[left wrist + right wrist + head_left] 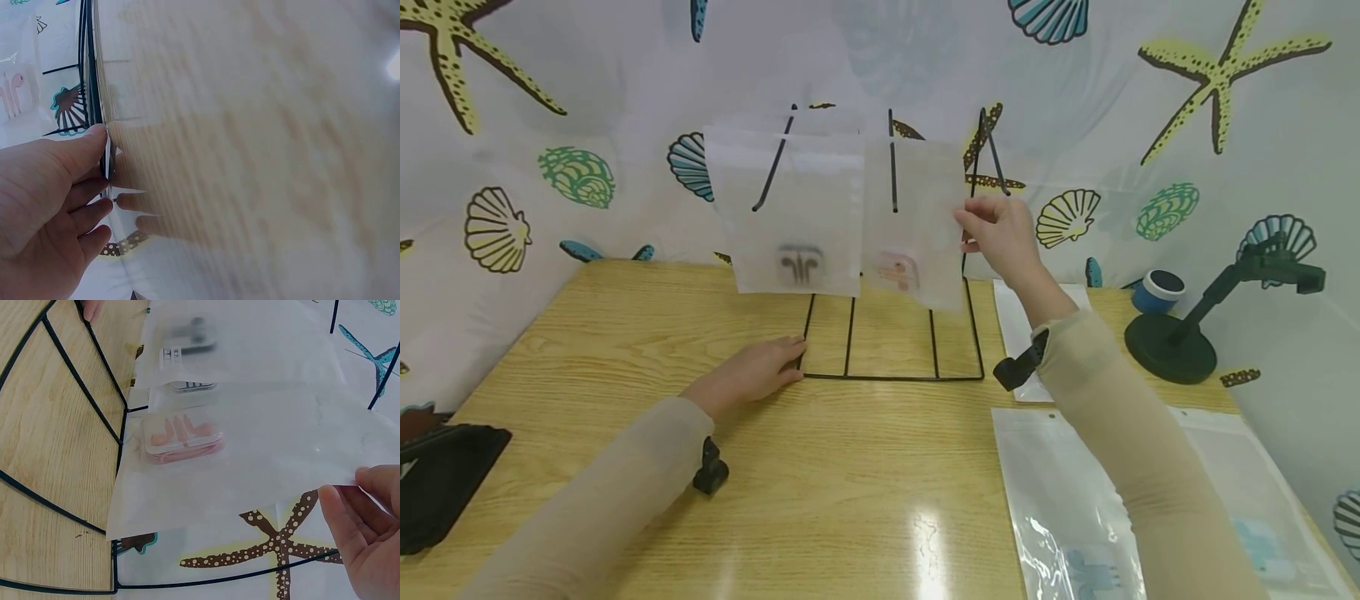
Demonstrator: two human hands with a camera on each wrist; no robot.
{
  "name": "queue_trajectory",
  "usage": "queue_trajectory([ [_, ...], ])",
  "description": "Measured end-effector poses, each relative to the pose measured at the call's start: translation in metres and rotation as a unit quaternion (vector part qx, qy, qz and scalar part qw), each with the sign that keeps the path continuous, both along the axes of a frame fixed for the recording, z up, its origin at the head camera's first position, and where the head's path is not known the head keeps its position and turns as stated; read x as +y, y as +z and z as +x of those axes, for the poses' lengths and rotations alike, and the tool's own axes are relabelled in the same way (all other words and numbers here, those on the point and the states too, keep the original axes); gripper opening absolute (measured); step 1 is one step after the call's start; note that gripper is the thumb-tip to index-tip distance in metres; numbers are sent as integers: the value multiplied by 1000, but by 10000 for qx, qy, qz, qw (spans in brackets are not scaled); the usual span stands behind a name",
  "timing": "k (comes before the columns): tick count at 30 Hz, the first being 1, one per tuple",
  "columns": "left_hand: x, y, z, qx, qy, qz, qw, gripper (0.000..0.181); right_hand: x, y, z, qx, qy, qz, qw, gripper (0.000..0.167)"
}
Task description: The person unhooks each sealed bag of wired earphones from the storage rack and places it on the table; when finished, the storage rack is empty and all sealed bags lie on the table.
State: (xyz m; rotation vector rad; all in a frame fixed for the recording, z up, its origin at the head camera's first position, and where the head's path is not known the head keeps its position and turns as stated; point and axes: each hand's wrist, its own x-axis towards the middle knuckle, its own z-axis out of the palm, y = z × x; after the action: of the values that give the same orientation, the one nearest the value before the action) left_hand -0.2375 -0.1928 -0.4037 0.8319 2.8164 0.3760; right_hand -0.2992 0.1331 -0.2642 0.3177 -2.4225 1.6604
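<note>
A black wire display rack (895,378) stands on the wooden table, with hooks pointing forward. Two frosted plastic bags hang on it in the head view. One bag (790,208), at left, holds a dark pair of earphones (800,265); the other (917,192) holds pink earphones in a clear case (182,435). At that second bag's right edge, my right hand (998,237) pinches the plastic between thumb and forefinger. My left hand (752,371) holds the front left corner of the rack's base, thumb and fingers at the wire in the left wrist view.
Further plastic bags (1037,467) lie at the table's right, and a white packet (1018,333) lies beside the rack. Behind them are a dark green stand (1172,342) and a blue-and-white round container (1157,292). A black case (452,475) sits at the far left.
</note>
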Motion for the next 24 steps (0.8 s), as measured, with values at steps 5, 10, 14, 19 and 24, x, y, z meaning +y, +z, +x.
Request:
queue_trajectory([
  [5, 1, 1, 1, 14, 14, 2, 10000, 54, 0, -2, 8, -12, 58, -181, 9998, 23],
  [10, 1, 1, 1, 30, 4, 3, 10000, 54, 2, -3, 16, -46, 112, -256, 9996, 24],
  [14, 1, -1, 0, 19, 5, 7, 10000, 55, 4, -3, 24, -42, 164, -201, 9997, 23],
  [19, 0, -2, -1, -4, 39, 22, 10000, 55, 5, -2, 34, 84, 263, -158, 9995, 21],
  [24, 0, -4, -2, 32, 33, 13, 10000, 55, 8, -2, 42, 201, 395, -132, 9989, 23],
])
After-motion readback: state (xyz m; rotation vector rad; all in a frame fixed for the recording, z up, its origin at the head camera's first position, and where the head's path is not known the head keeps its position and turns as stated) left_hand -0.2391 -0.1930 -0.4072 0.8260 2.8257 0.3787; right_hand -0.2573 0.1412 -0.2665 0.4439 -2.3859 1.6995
